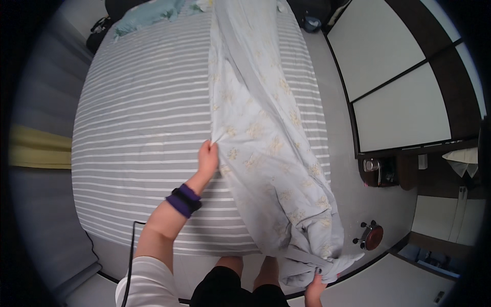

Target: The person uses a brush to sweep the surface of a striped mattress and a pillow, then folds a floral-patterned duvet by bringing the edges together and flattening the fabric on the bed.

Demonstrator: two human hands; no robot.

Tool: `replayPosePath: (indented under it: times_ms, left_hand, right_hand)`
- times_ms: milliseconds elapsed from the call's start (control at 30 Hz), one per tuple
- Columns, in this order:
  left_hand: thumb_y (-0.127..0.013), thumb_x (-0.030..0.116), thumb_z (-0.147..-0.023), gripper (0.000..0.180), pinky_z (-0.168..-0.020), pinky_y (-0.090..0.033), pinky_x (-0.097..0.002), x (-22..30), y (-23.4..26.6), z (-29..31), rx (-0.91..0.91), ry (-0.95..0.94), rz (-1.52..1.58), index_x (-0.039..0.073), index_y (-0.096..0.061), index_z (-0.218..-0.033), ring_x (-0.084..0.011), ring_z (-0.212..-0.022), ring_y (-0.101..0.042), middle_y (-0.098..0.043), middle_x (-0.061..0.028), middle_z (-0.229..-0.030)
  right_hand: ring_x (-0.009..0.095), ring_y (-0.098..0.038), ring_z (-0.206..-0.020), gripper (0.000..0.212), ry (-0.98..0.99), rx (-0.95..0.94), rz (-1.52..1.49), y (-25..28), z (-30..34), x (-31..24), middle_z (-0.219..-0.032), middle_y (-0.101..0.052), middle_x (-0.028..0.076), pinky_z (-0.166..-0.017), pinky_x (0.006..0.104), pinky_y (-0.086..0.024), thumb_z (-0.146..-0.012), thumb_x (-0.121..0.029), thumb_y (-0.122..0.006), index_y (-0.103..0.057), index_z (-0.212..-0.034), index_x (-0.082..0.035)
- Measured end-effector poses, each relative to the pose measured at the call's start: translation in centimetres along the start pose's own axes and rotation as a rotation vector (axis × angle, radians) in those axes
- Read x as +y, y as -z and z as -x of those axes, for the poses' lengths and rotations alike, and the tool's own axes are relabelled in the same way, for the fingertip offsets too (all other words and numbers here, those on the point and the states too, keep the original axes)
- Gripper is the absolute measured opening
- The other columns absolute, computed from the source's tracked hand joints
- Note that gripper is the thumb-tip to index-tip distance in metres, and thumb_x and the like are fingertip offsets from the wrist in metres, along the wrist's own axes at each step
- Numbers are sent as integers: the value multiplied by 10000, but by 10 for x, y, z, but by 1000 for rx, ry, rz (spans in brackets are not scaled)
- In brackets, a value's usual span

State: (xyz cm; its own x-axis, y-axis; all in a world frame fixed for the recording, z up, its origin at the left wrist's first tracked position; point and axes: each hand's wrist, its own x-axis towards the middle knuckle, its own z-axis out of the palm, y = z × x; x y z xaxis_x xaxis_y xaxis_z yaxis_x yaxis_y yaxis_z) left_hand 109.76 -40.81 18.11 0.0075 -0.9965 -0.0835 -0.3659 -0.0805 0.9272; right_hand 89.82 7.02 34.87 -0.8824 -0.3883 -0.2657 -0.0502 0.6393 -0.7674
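A pale grey sheet with yellowish flowers [250,130] lies lengthwise over the right part of the bed, bunched in long folds. My left hand [207,156] is closed on its left edge, near the middle of the bed. At the lower right, my right hand [315,289] grips the gathered near end of the floral sheet, which hangs past the foot of the bed. Cloth partly covers the right fingers. Beneath it, a grey and white striped fitted sheet [138,117] covers the mattress.
Teal pillows [148,19] rest at the far left of the bed. Grey curtains [46,204] with a yellow band [41,148] hang on the left. White wardrobe doors [399,107] stand on the right. A small round stool [371,238] is on the floor at the lower right.
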Motion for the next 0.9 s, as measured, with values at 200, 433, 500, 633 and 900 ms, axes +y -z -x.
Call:
replayPosePath:
  times_ms: [200,433,500,633,900]
  left_hand:
    - [-494,108,-844,153,-539,-361,-341,99,126,5,53,-171,-67,11,-441,-737,-203,-552,-394,-424,-113,-604]
    - [-576,91,-726,246,-818,-428,-438,-39,118,81,-225,106,-589,39,-520,-960,-391,-926,-510,-516,-219,-969]
    - [-626,141,-712,386,-864,-419,-442,-22,80,137,-548,113,-442,34,-515,-1065,-375,-991,-513,-525,-217,-1045]
    - [-757,291,-690,694,-838,-458,-355,59,37,256,-950,84,45,57,-436,-1259,-259,-971,-542,-489,-156,-1162]
    - [-802,358,-606,925,-1029,-295,-387,229,22,381,-904,-451,196,39,-332,-1335,-346,-1233,-342,-361,-172,-1327]
  right_hand:
    - [240,-486,-1103,406,19,16,-252,19,-4,-52,-1213,-521,140,-975,334,-335,-829,-85,-561,-455,-1192,65]
    - [258,-477,-1125,378,99,-90,-277,13,11,-53,-1216,-518,151,-980,332,-320,-836,-79,-532,-479,-1177,74]
    - [233,-501,-1084,391,63,-86,-321,17,12,-61,-1170,-540,121,-947,304,-355,-810,-66,-544,-475,-1177,50]
    - [228,-489,-1113,417,130,-167,-253,24,10,-56,-1199,-532,125,-956,307,-349,-824,-102,-577,-475,-1195,57]
    - [230,-515,-1068,396,186,-502,-324,33,19,-59,-1145,-554,138,-905,327,-397,-810,-65,-612,-494,-1170,51]
